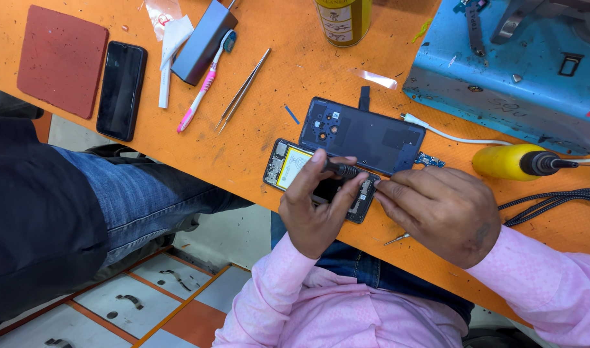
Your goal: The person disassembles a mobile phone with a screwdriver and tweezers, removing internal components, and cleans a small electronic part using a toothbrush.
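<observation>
Opened phone (288, 166) lies flat at the near edge of the orange bench (262, 129), guts up: battery with a yellow-edged label, boards visible at both ends. Its dark back cover (362, 135) is already off, lying just beyond it, inner side up.

Left hand (317, 206) has its fingers clamped on a small black screwdriver (340, 169), held low and nearly flat across the phone's middle. Right hand (440, 212) rests at the phone's right end, fingertips (386, 188) drawn together against the frame (pinching something or just steadying it, cannot tell).

Judging by this: case open, cover removed; battery and boards still seated, so the inside work looks barely started.

Around: a small blue board piece (429, 159) touching the cover's right corner, a loose metal bit (396, 239) near the right wrist, tweezers (243, 90), pink toothbrush (204, 84), an intact black phone (121, 90), red pad (61, 59), yellow-handled tool (514, 161) with cable, blue metal housing (514, 71).

Hidden: driver tip and the phone's centre are under the hands. Screws in or out, can't make out. Another person's jeans and dark sleeve sit at left, no hands in view.
</observation>
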